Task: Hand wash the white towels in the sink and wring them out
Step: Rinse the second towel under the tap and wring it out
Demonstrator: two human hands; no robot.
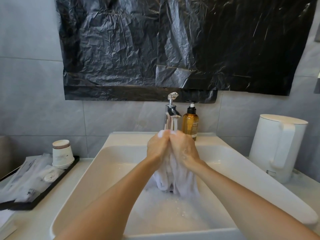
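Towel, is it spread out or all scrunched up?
Scrunched up: left hand and right hand squeeze the towel; it hangs in folds.

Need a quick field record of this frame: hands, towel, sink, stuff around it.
left hand: grips the top of the white towel
right hand: grips the same towel, sudsy
towel: bunched, hangs into the sink
sink: foamy water
faucet: just behind the hands
right of faucet: amber pump bottle, white kettle
left counter: paper cups on black tray
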